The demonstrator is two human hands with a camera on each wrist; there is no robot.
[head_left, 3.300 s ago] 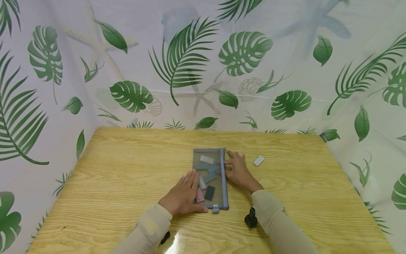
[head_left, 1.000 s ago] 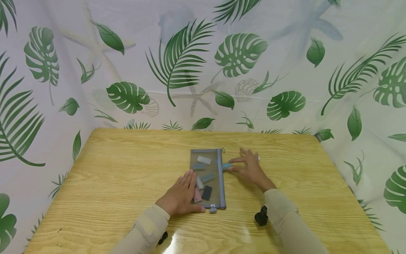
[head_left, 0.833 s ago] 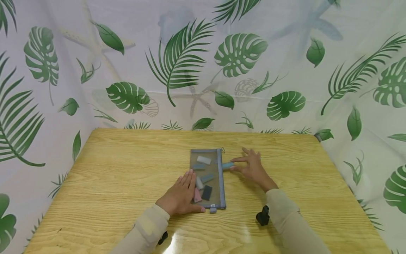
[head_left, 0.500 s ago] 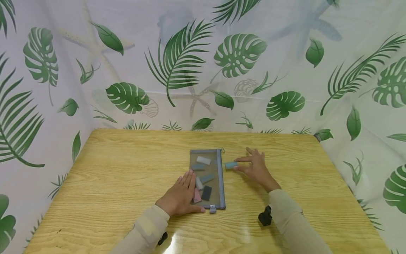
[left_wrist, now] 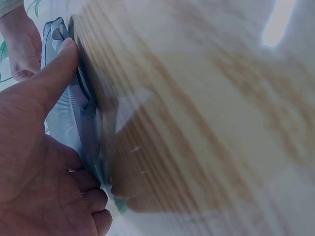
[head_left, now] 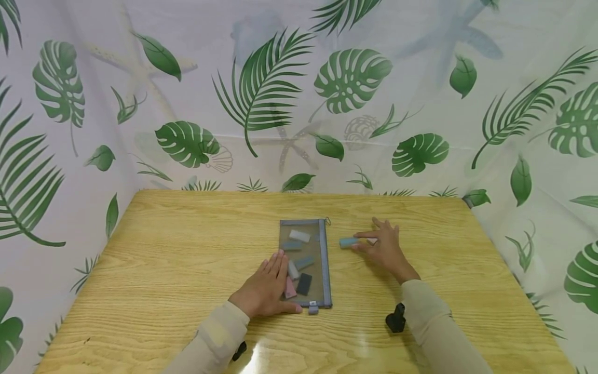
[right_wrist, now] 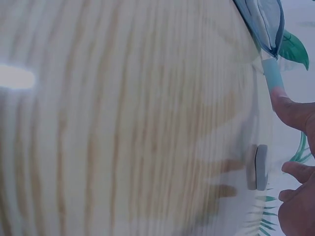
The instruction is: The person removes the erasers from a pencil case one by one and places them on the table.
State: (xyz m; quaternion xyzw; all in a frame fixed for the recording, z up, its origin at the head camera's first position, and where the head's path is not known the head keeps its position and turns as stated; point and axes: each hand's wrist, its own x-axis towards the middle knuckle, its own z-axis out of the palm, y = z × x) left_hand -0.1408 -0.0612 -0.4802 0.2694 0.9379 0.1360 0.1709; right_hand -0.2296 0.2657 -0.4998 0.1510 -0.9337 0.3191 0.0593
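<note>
A grey mesh zip pouch (head_left: 325, 270) lies on the wooden table, its zip edge to the right. Several erasers show through the mesh: white (head_left: 299, 236), blue (head_left: 292, 245), black (head_left: 304, 284) and pink (head_left: 290, 287) ones. My left hand (head_left: 266, 285) rests with extended fingers on the pouch's left side, thumb along the near edge. Between thumb and finger, my right hand (head_left: 380, 246) pinches a blue eraser (head_left: 348, 242) just right of the pouch, apart from it. In the right wrist view that eraser (right_wrist: 273, 73) sticks out from the fingertips, the pouch (right_wrist: 268, 24) beyond it.
On the table (head_left: 187, 244), a loose white eraser (head_left: 372, 240) is partly hidden behind my right hand; the right wrist view shows the same white eraser (right_wrist: 262, 167) below the hand. A leaf-print cloth (head_left: 280, 104) hangs behind the table.
My right hand, earlier reaching into the pouch, has pulled the blue eraser out through the zip edge and moved right with it. My left hand has stayed on the pouch.
</note>
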